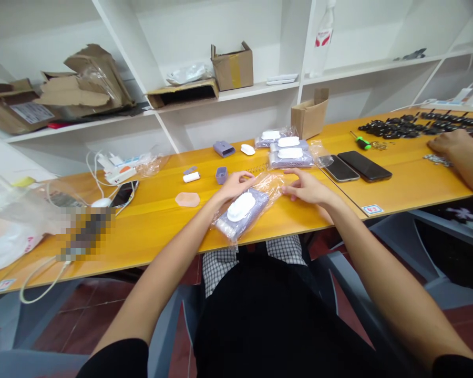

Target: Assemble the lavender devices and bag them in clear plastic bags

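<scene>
A clear plastic bag holding a purple case and a white oval part lies on the orange table in front of me. My left hand pinches the bag's open end on its left side. My right hand grips the same open end on the right, fingers curled on the plastic. Behind them lies a stack of filled bags with the same purple and white contents.
Loose purple and white parts and a pink pad lie further back. Two phones rest to the right, with a screwdriver. Another person's hand works by black parts. Chargers and a bag sit left.
</scene>
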Demonstrator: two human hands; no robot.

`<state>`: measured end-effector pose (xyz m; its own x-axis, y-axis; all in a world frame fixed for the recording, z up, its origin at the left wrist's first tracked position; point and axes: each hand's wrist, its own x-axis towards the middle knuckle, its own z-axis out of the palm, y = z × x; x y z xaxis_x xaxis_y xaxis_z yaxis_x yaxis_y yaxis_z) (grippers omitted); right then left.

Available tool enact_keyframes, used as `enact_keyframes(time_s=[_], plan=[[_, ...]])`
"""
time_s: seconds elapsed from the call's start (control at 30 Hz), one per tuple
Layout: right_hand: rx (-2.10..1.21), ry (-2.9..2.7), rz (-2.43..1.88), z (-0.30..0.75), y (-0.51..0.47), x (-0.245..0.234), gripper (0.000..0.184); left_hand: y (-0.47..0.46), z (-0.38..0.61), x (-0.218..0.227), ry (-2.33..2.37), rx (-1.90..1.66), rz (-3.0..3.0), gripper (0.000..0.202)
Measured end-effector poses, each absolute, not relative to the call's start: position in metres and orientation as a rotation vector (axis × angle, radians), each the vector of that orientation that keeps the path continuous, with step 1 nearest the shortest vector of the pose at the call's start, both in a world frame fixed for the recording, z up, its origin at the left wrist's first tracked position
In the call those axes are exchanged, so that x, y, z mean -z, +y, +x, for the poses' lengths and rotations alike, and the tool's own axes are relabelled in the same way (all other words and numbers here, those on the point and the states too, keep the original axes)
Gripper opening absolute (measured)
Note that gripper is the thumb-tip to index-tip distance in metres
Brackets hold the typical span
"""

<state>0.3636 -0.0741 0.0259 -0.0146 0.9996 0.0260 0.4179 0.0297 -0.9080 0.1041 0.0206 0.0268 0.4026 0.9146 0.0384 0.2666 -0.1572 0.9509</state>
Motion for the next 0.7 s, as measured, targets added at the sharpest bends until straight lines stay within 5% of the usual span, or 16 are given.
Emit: enact_keyframes(time_s=[0.33,0.57,0.7], plan=[[-0.898,-1.273,-1.405,0.355,-0.061,-0.013,0.045,0.027,0.079,-0.025,1.027,-0.758,1.447,0.041],[-1.12,-1.217,-1.437,0.337,-0.036,-0.017,0.058,0.034,0.081,-0.02,1.03,-0.818,1.369,0.017],[-1.257,-1.18,-1.406,0.319,-0.019,-0.02,0.044,0.036,0.073,-0.023,1.071,-0.852,1.382,0.01]])
